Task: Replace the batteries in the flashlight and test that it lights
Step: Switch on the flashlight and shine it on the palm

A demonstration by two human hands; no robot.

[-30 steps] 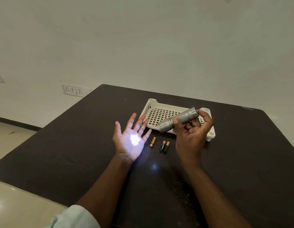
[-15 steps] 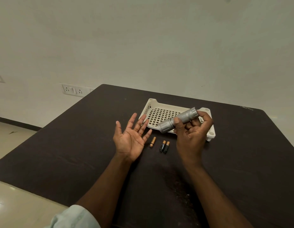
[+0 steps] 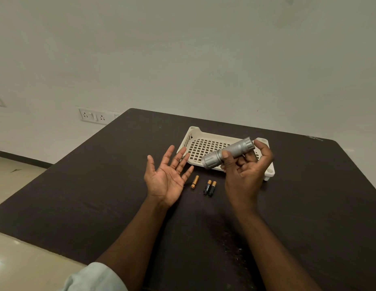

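flashlight gripped in right hand, left hand spread open, battery lettering unreadable

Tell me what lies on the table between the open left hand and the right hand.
Three batteries lie there in the head view: one apart, nearer the left hand, two side by side nearer the right hand.

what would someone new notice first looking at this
Most likely the silver flashlight, held in the right hand above the front edge of a cream tray, its head aimed at the left hand, which is spread palm-up over the dark table. No light shows on that palm. Three batteries lie on the table between the hands, one alone and two side by side.
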